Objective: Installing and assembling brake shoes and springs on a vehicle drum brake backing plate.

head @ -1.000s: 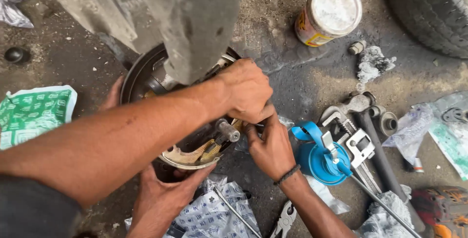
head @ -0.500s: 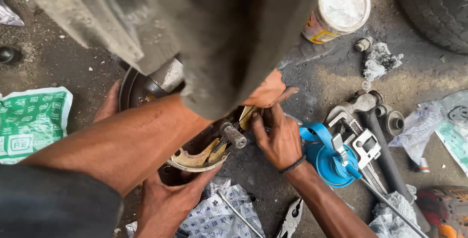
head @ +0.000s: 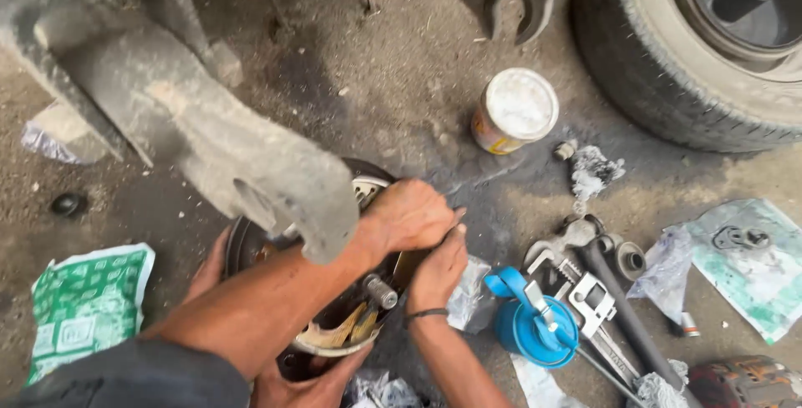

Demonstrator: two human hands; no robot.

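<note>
Both hands working on brake drum assy on ground.

Left hand (head: pixel 409 216) is curling fingers shut over the brake drum (head: pixel 251 245) top edge; right hand (head: pixel 439 270) is gripping the same edge just below, fingers closed. 1 grey suspension arm (head: pixel 217 149) is blocking the view of the drum's upper left. Nearby: 1 white-lidded tin (head: pixel 514 111), 1 blue oil can (head: pixel 535 329), 1 pipe wrench (head: pixel 585 291), 1 tyre (head: pixel 668 65). Two other hands, a co-worker's, are touching the drum's left and bottom.

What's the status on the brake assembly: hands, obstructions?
Left hand clenched on brake assembly rim. Right hand pressed in just beneath, grip hidden. Grey vehicle arm overhangs the assembly; another person's hand braces its far side.
</note>
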